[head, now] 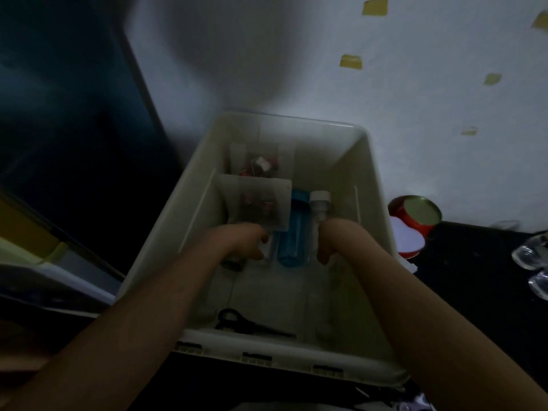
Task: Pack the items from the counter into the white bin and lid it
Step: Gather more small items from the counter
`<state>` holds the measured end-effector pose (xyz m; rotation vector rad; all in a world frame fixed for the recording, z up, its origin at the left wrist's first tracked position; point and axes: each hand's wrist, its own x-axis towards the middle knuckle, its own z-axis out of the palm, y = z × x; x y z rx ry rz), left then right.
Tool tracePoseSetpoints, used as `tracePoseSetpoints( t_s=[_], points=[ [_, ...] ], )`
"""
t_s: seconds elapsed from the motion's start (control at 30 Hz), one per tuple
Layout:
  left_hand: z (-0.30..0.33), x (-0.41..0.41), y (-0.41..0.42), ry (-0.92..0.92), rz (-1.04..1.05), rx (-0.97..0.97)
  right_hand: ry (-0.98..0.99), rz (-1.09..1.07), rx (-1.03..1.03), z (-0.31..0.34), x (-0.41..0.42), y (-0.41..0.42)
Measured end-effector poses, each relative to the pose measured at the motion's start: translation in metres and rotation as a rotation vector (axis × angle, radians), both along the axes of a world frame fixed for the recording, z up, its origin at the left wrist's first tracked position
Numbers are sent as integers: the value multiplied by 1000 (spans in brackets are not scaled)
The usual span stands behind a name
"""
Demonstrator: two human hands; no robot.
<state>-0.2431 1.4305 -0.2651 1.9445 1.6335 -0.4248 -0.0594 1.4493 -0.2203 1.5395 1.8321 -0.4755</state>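
- Reaching down into the white bin [370, 161], both hands work at its middle; lighting is dim and detail is soft.
- Left hand [244, 243]: fingers curled, fingertips at the near corner of a frosted plastic organizer box [261, 203]; whether they actually pinch it or a small item beneath cannot be told.
- Right hand [329, 241]: fingers bent downward just beside the clear bottle with a white cap [319, 203]; grip state cannot be told, fingertips hidden by the hand itself.
- Between the two hands, on the bin floor: a blue bottle [292, 232] lying lengthwise, touching the clear bottle's side.
- Toward the bin's far wall: a second clear organizer [261, 163] holding small red and white items.
- Near wall of the bin: black-handled scissors [237, 321] lying flat on the floor.
- Bin has no lid on it.
- Right of the bin, on the dark counter [474, 262]: a red round tin [415, 215] with a white disc in front of it; farther right, clear glass pieces [530, 256].
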Motion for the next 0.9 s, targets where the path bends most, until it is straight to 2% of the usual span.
tracePoseSetpoints(
  t_s=[0.33,0.53,0.67,0.73,0.83,0.9],
  points=[
    [-2,1,-1,16,-32,-30,-124,72,71,-14,-6,5],
    [5,6,-5,-18,-73,-20,14,12,5,-15,-5,10],
    [21,15,-7,-103,-50,34,230,-59,69,-3,-2,15],
    [35,22,-7,-182,-21,129,425,-81,253,12,6,15],
    [63,43,-9,-328,52,309,833,-235,558,42,31,12],
    [81,65,-10,-444,105,396,972,-321,704,58,55,9]
  ],
)
